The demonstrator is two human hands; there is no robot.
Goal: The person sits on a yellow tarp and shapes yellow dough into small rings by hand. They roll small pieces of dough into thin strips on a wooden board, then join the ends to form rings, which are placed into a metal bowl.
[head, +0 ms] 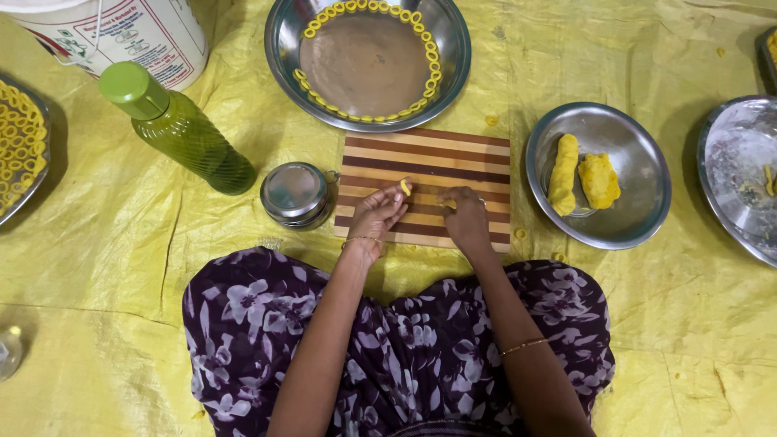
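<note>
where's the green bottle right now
In the head view the green bottle lies tilted on the yellow sheet at upper left, between the white bucket and the small round steel tin.

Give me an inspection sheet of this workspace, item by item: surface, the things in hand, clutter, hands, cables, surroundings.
Surface: yellow plastic sheet, creased, spread under everything.
Job's things: striped wooden board; small yellow dough piece at the left fingertips; large steel plate with yellow rings along its rim; steel bowl holding two dough lumps.
Clutter: green bottle lying tilted; small round steel tin beside the board; dough crumbs on the sheet.
Hands: left hand pinches the dough piece; right hand presses on the board.
Cables: nothing seen.
Surroundings: white bucket; tray of rings at left; floury plate at right.
</note>
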